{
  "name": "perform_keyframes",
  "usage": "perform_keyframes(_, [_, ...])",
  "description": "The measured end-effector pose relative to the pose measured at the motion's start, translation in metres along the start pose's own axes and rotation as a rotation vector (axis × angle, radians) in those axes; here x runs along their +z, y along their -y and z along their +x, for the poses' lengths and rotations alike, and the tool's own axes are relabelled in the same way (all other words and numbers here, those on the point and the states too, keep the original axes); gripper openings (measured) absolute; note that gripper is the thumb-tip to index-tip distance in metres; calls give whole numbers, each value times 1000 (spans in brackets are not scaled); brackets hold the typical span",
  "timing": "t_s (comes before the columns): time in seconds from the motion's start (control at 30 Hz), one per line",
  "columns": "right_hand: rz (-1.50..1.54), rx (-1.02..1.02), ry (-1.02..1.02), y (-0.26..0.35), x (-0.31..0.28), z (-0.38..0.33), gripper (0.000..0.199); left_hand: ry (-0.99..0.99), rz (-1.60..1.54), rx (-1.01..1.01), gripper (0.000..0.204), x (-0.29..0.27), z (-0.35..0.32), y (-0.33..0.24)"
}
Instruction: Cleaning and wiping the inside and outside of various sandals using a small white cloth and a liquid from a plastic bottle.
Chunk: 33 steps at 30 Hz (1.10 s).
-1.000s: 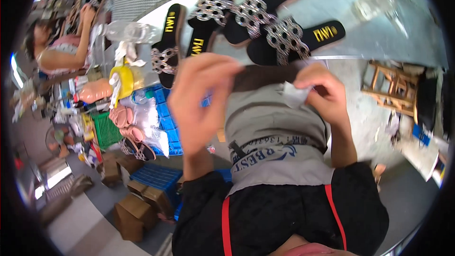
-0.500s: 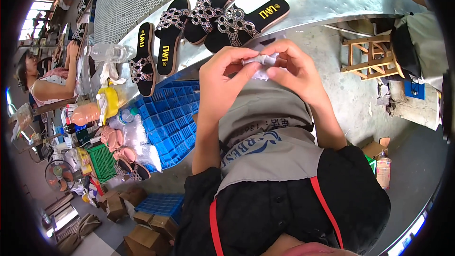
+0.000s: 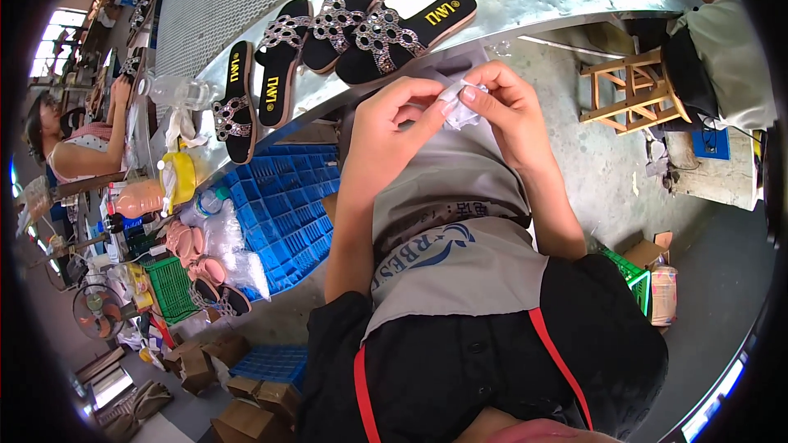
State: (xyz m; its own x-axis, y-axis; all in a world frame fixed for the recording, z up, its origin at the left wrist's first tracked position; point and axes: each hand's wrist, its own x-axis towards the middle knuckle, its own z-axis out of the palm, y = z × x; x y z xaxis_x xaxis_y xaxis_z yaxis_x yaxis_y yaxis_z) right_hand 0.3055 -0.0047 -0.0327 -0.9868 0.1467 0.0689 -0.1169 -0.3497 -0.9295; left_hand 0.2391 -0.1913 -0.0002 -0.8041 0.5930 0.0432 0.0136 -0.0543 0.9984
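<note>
A crumpled white cloth [image 3: 464, 108] is pinched between my two hands, above my grey apron and just off the table's edge. My left hand [image 3: 400, 121] grips its left side with thumb and forefinger. On the other side, my right hand [image 3: 510, 117] pinches the cloth with the thumb on top. Beyond my hands, black slide sandals with jewelled straps lie on the metal table: one sandal [image 3: 430, 25] at the right, another [image 3: 361, 0] beside it, and a pair [image 3: 238, 107] farther left. Neither hand touches the sandals.
A mesh conveyor [image 3: 213, 25] runs behind the metal table [image 3: 558, 0]. Below at left stands a blue crate [image 3: 287, 213]. A clear bottle [image 3: 176, 92] and yellow bottle [image 3: 182, 176] sit near the table's left end. A wooden stool [image 3: 632, 94] is at right; a co-worker [image 3: 86, 148] sits far left.
My hands have turned the white cloth, and more of it now shows bunched above the fingers. The view has shifted slightly, so the sandals appear farther left.
</note>
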Motion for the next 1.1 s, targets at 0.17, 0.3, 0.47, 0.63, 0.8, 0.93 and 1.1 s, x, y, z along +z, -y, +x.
perform_keyframes(0.17, [304, 171, -106, -5, -12, 5, 8, 167, -224, -35, 39, -5, 16, 17])
perform_keyframes(0.3, [308, 203, -161, -8, -21, 9, 7, 148, -110, 3, 42, 4, 31, 27])
perform_keyframes(0.47, [317, 264, -199, -15, -29, 13, 7, 106, 156, 141, 36, 10, 48, 32])
perform_keyframes(0.63, [351, 333, -228, -18, -34, 18, 7, 89, 458, 258, 32, 12, 56, 37])
perform_keyframes(0.8, [230, 312, -240, -19, -33, 26, 8, 33, 495, 329, 19, 4, 65, 36])
perform_keyframes(0.93, [118, 316, -216, -17, -39, 26, 11, 40, 519, 270, 17, 3, 67, 31])
perform_keyframes(1.1, [-759, -89, -295, -4, -25, 32, 24, -60, 394, -8, 9, 3, 64, 26])
